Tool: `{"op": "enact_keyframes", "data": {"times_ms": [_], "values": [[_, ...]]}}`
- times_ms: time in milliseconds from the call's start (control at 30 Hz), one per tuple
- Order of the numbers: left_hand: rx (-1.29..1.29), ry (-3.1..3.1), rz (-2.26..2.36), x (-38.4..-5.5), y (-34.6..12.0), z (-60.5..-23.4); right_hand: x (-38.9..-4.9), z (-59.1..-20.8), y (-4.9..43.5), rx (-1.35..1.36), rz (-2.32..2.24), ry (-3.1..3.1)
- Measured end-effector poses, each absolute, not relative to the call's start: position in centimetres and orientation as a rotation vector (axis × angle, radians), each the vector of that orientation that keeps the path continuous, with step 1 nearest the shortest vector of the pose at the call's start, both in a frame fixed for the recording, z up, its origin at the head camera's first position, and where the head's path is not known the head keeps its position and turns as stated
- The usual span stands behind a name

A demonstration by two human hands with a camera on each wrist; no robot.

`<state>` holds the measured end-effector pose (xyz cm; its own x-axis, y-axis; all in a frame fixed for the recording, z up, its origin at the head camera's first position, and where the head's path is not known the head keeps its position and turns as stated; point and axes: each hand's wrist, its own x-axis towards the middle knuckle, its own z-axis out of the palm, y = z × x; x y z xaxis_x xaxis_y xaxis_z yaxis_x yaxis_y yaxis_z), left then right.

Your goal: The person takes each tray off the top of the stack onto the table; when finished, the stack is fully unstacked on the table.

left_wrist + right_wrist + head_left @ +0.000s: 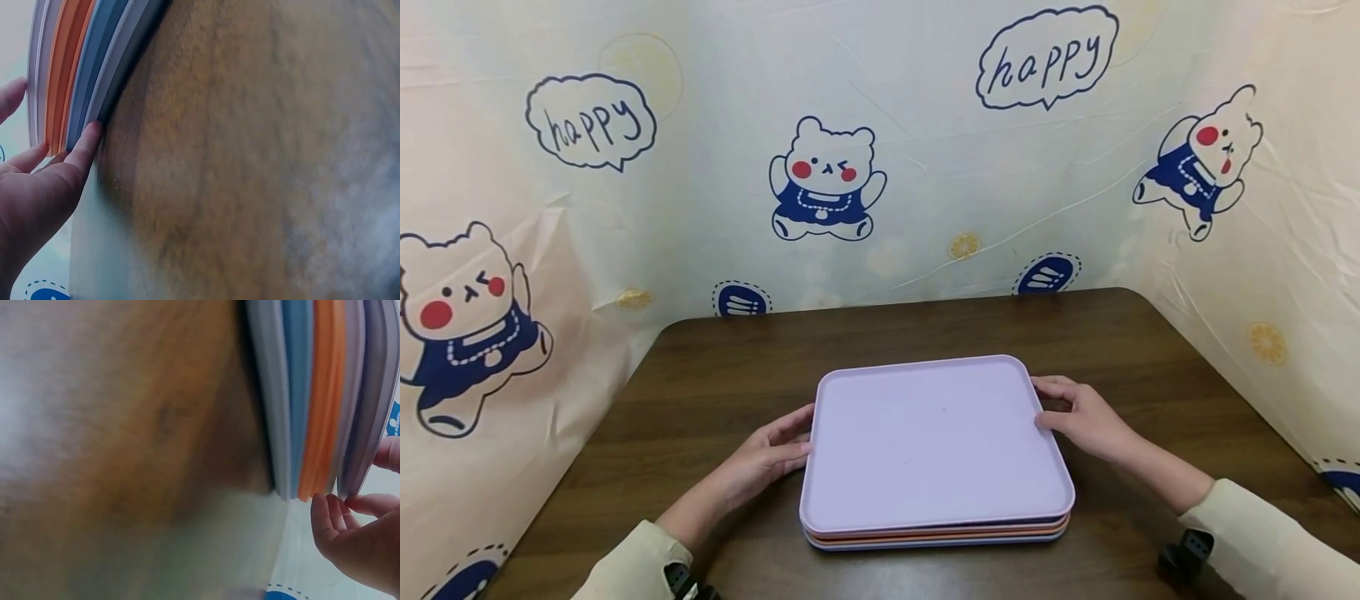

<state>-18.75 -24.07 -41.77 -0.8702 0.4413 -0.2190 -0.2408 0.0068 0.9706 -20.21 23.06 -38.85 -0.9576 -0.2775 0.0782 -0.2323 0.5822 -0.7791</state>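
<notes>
In the head view, a lavender tray (932,446) tops a stack of trays (936,542) on the counter (737,358), between the left hand (767,454) and right hand (1086,421). In the left wrist view, loosely extended fingers (84,147) touch the stack's side. In the right wrist view, thumb and forefinger pinch the lavender tray's edge.

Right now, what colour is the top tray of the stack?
The top tray is pale lilac, clearest in the head view.

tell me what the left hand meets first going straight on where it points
The left hand would likely meet the tray stack first, at its left side; its fingertips seem to touch it.
</notes>
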Motion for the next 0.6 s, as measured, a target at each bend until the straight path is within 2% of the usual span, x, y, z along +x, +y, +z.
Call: {"op": "enact_keyframes", "data": {"times_ms": [600], "values": [[0.271, 1.878, 1.871, -18.9, -23.9, -42.2, -21.6, -35.8, 23.3, -0.337, -1.426, 2.605]]}}
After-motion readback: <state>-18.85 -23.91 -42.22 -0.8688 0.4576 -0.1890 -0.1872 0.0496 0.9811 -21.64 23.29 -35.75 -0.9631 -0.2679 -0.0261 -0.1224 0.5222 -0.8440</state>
